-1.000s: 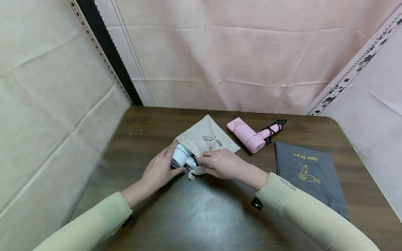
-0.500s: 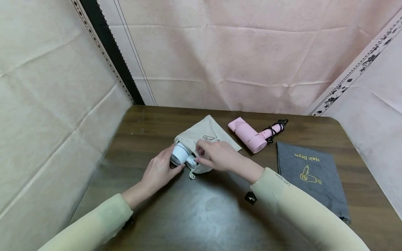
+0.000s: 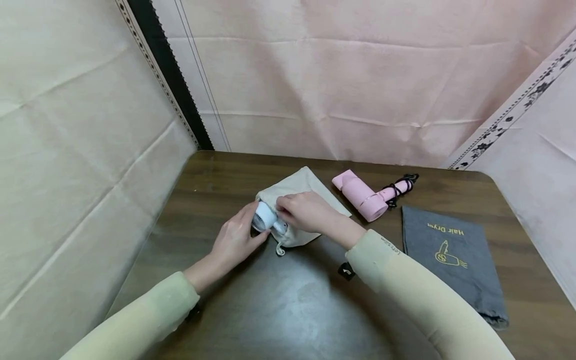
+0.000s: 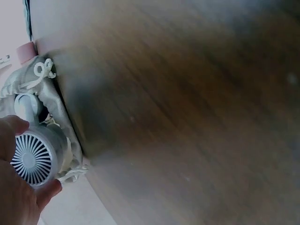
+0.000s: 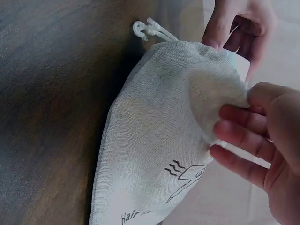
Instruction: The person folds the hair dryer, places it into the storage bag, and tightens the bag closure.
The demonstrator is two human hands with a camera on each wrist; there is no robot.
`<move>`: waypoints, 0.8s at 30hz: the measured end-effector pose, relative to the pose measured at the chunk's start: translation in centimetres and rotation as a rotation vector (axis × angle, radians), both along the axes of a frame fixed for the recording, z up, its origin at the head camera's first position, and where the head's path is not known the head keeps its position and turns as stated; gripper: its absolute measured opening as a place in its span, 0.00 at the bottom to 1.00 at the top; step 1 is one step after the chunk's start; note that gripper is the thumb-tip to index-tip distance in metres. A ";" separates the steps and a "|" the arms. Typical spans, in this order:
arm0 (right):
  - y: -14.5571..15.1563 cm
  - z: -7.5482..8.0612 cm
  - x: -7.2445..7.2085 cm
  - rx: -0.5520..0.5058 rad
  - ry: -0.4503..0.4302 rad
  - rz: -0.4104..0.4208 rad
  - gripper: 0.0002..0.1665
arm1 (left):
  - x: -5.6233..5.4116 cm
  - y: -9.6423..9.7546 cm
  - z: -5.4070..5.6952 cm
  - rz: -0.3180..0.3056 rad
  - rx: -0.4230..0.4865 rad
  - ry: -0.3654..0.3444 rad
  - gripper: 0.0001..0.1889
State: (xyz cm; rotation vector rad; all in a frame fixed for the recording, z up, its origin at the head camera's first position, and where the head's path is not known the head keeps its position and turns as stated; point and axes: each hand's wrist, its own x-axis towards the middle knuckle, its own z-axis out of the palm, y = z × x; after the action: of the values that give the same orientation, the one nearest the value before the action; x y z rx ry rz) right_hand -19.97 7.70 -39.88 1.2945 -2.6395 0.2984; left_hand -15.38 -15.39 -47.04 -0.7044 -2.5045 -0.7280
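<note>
Screened-off table nook, looks indoor; whether home, studio or office, cannot tell. Brown wood-grain table, rounded far corners. Pinkish cloth hung behind far edge, fold creases showing. Pale left cloth and whitish right cloth close in the sides. Black strip near left corner, flowered border at right. Room beyond hidden.

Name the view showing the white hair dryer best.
Left wrist: the white round-headed hair dryer shows its slotted grille large. Head shows it small, partly inside the beige cloth bag; right wrist, only an edge.
</note>
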 end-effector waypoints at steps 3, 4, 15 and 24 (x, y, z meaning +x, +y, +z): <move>0.3 0.1 -0.1 -0.067 -0.030 0.006 0.05 | -0.3 0.2 0.0 -0.006 0.016 0.021 0.40; 0.4 0.2 -0.1 -0.083 -0.037 0.006 0.05 | -0.4 0.3 0.0 -0.008 0.022 0.027 0.40; 1.0 0.5 0.1 -0.124 -0.079 -0.022 0.03 | -1.1 1.9 0.0 -0.022 0.071 -0.007 0.39; 1.1 -0.5 0.3 -0.119 -0.114 -0.009 0.03 | -1.4 2.5 -0.7 0.013 0.068 -0.074 0.39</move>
State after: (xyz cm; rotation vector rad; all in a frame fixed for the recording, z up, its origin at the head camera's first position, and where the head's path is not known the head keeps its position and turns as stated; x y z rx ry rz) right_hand -19.65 8.77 -40.34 1.2626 -2.6729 0.5350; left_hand -16.79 -12.86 -47.77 -0.6476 -2.5356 -0.8444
